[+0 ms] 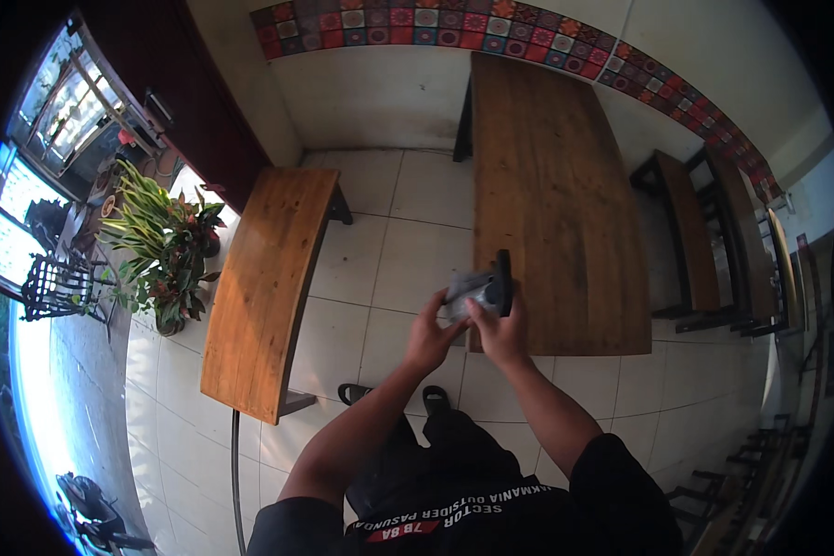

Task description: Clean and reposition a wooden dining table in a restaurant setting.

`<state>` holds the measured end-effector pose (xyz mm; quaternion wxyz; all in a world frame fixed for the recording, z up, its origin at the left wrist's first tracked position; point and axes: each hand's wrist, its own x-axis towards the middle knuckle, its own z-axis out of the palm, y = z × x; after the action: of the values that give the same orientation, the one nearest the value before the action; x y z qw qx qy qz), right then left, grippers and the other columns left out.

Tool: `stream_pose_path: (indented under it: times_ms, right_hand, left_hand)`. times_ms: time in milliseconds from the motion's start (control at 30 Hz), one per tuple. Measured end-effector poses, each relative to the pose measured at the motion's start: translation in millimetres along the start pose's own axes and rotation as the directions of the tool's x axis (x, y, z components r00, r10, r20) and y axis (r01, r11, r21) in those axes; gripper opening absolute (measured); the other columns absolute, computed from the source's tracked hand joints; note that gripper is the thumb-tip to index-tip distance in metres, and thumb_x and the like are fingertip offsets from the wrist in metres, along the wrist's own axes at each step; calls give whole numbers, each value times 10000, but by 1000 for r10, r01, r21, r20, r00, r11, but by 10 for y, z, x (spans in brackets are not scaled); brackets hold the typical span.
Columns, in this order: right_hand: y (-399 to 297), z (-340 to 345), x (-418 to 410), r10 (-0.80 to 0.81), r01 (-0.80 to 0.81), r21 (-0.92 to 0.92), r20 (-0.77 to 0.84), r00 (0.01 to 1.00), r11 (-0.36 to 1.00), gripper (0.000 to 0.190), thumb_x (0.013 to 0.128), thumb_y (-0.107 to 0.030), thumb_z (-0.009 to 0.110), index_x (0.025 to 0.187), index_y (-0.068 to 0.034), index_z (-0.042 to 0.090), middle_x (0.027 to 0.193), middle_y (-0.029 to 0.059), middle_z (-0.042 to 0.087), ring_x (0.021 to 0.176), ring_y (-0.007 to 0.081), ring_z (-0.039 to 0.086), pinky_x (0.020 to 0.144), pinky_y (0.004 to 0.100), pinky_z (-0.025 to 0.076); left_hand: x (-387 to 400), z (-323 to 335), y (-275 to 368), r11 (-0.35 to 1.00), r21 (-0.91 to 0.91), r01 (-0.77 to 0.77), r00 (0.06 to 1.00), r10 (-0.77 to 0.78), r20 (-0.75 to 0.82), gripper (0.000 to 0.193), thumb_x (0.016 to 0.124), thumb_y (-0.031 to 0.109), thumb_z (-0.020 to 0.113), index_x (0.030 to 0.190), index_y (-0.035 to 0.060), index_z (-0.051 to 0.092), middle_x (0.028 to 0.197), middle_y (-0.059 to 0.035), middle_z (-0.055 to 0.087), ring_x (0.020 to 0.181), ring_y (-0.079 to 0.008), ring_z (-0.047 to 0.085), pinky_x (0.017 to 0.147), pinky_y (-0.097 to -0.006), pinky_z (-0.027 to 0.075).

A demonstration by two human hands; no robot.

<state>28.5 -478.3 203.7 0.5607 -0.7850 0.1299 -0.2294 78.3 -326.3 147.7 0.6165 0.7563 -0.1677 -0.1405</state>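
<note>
My left hand [429, 335] and my right hand [503, 328] are close together in front of me, beside the near left corner of a wooden table [556, 208]. Between them they hold a small grey, partly see-through object [471, 295], blurred, perhaps a plastic-wrapped item. A black upright bar-shaped part [504, 281] stands at its right side, against my right hand. My right thumb presses on the near face of the grey object. The left fingers grip its left and lower side. Whether the black part is joined to the grey object cannot be told.
A wooden bench [271, 292] stands to the left, with potted plants [163, 250] beyond it by a dark door [194, 83]. Narrow benches [688, 236] line the table's right side. More wooden furniture [723, 493] is at lower right. Pale tiles [382, 264] cover the floor.
</note>
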Motion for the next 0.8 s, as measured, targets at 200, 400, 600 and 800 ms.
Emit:
stream_pose_path:
  times_ms: [200,400,600,800]
  right_hand:
    - [439,-863,127,235,-227,166,-28,972,959,452,947,-285,859,1230,-23,624,1086,112,707,984,228,731,891,392,568]
    - [787,-1210,296,71,-71,-19,24,997,997,491,929,-338,877,1222,-31,631,1075,92,704,1045,224,707,921,387,557]
    - [919,-1331,148,88,-100,46,220,971,994,788,841,-401,950,1404,-42,532,1201,110,657,1152,249,670,1015,409,541]
    - [1075,-1404,-20,-16,13,16,204,979,1000,1127,736,-468,1011,1563,-62,362,1409,158,546,1309,304,610,1122,451,504]
  left_hand:
    - [352,990,-17,991,112,67,980,-87,180,675,916,265,852,1454,46,508,1344,-240,705,1286,-425,667,1036,-468,533]
    - [550,1170,-308,994,-60,92,977,-79,198,686,861,265,901,1380,61,500,1241,-236,724,1209,-431,687,977,-481,535]
    - [466,947,-77,968,103,231,910,-252,330,857,802,269,959,1489,103,474,1297,-177,736,1244,-411,684,1034,-460,544]
    - [394,901,-60,992,129,5,952,-44,303,1212,695,216,1009,1665,204,282,1426,-167,672,1392,-397,580,1160,-487,478]
